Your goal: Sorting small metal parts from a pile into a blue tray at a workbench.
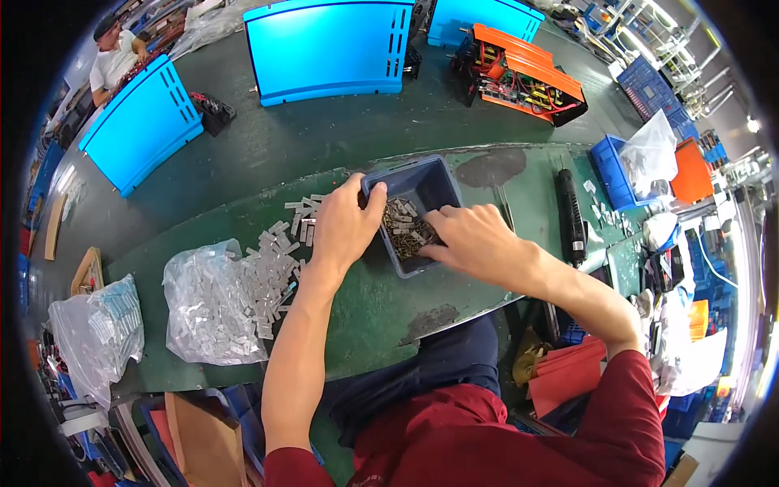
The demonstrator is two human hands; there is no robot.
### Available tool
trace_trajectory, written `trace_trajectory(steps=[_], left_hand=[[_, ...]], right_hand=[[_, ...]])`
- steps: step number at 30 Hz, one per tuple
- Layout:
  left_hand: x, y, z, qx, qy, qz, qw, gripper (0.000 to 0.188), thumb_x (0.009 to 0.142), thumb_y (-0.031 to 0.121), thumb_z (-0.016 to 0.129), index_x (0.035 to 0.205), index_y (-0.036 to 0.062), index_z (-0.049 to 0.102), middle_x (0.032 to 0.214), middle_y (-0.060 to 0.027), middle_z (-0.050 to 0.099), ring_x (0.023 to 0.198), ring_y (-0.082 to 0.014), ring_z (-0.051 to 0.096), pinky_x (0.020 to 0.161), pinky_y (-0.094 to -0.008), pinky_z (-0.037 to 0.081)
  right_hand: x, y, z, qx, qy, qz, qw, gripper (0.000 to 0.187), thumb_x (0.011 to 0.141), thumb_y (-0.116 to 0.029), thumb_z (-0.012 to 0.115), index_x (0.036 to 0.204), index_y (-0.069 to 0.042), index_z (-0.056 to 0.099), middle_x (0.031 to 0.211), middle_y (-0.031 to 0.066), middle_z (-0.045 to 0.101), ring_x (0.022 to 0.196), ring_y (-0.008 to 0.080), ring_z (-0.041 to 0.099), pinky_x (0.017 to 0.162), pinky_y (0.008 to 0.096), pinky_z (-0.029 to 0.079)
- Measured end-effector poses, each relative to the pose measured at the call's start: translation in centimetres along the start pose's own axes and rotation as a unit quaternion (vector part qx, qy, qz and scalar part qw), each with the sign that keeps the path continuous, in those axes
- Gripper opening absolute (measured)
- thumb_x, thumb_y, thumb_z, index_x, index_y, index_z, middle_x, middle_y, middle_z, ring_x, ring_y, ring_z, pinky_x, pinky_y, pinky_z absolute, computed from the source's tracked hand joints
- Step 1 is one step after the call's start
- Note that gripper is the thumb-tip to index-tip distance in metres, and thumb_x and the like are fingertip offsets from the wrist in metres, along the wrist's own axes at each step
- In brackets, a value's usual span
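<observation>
A small dark blue-grey plastic bin (438,174) stands tilted on the green work surface in front of me. Inside it lies a heap of brass-coloured screws (403,235) mixed with a few small clear pieces. My left hand (345,223) grips the bin's left rim, thumb over the edge. Reaching in over the right wall, my right hand (475,239) has its fingers curled among the screws; whatever is between the fingertips is hidden. Left of the bin, a pile of small clear plastic pieces (272,264) spreads beside a clear bag (207,304) full of the same.
A black electric screwdriver (570,217) lies at the right, near a blue bin (610,162) with a plastic bag. Blue panels (329,53) and an orange-cased unit with wiring (523,77) stand at the back. Another bag (101,333) lies far left. A person (118,57) sits beyond.
</observation>
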State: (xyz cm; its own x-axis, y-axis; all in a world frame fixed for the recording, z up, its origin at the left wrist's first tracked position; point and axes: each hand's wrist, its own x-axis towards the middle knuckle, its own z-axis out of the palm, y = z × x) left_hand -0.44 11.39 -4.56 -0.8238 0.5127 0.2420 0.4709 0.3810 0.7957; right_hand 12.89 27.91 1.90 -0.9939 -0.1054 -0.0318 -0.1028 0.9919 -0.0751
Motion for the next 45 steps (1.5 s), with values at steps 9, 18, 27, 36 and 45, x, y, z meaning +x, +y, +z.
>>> trace_trajectory(steps=[9, 18, 27, 36, 45], left_hand=[[-0.2, 0.4, -0.1, 0.006, 0.007, 0.006, 1.0, 0.039, 0.096, 0.032, 0.063, 0.093, -0.0068, 0.064, 0.08, -0.0295, 0.067, 0.08, -0.0483, 0.066, 0.069, -0.0512, 0.051], [-0.1, 0.5, -0.2, 0.013, -0.011, -0.003, 1.0, 0.038, 0.097, 0.031, 0.062, 0.087, -0.0055, 0.061, 0.078, -0.0295, 0.066, 0.08, -0.0489, 0.065, 0.071, -0.053, 0.051], [0.0, -0.1, -0.2, 0.016, -0.007, 0.003, 1.0, 0.039, 0.098, 0.034, 0.06, 0.092, -0.0047, 0.064, 0.077, -0.0271, 0.067, 0.08, -0.0473, 0.066, 0.072, -0.0523, 0.051], [0.8, 1.8, -4.0, -0.464, -0.035, -0.196, 0.863, 0.059, 0.105, 0.055, 0.044, 0.103, 0.0017, 0.068, 0.063, 0.008, 0.033, 0.048, -0.0015, 0.021, 0.043, -0.022, 0.013], [0.4, 1.9, -3.5, -0.541, -0.21, -0.298, 0.758, 0.051, 0.102, 0.053, 0.049, 0.087, 0.0065, 0.064, 0.066, 0.0007, 0.051, 0.045, -0.0033, 0.027, 0.04, -0.0209, 0.016]], right_hand=[[1.7, 1.4, 2.8, 0.084, 0.035, -0.028, 0.995, 0.014, 0.081, -0.009, 0.067, 0.082, 0.004, 0.061, 0.075, 0.0243, 0.067, 0.075, 0.0425, 0.069, 0.065, 0.0498, 0.054], [1.9, 2.0, 1.1, 0.198, 0.07, 0.011, 0.978, 0.016, 0.082, -0.007, 0.065, 0.092, 0.004, 0.069, 0.082, 0.0203, 0.07, 0.076, 0.0375, 0.07, 0.071, 0.0445, 0.054], [1.4, 1.9, 0.7, 0.195, 0.089, 0.025, 0.976, 0.017, 0.083, -0.008, 0.068, 0.095, 0.004, 0.067, 0.075, 0.0183, 0.068, 0.066, 0.0323, 0.068, 0.063, 0.0404, 0.053], [1.4, 0.3, -1.4, 0.391, 0.156, 0.06, 0.905, 0.012, 0.092, -0.006, 0.07, 0.1, 0.002, 0.067, 0.076, 0.0049, 0.067, 0.064, 0.0058, 0.057, 0.058, 0.0255, 0.048], [2.8, -0.1, -2.0, 0.258, 0.205, -0.031, 0.944, 0.018, 0.092, -0.009, 0.07, 0.108, -0.001, 0.068, 0.086, 0.0124, 0.069, 0.071, 0.0233, 0.065, 0.063, 0.0339, 0.051]])
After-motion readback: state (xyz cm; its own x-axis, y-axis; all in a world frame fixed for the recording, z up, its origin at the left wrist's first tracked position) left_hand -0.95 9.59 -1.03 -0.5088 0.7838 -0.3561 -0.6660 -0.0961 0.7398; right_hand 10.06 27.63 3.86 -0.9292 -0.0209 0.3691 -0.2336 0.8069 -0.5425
